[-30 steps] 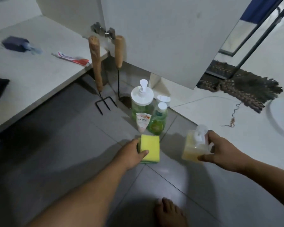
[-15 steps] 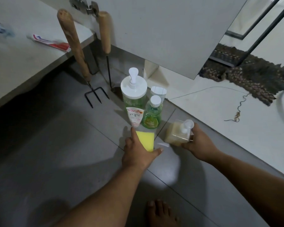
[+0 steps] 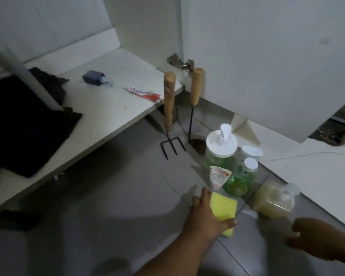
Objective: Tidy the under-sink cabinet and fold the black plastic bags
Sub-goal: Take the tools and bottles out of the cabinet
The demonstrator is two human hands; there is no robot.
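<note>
Grey floor [image 3: 108,206] | left hand [image 3: 205,218] grips sponge [image 3: 223,208] | right hand [image 3: 311,236] loose

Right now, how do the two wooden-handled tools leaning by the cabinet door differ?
The fork ends in three black prongs; the scoop ends in a dark rounded blade. The fork's wooden handle runs longer down its length, while the scoop has a shorter handle on a long thin black rod. The fork stands left, nearer the cabinet shelf; the scoop stands nearer the door hinge. Both stand upright, heads on the floor.
</note>
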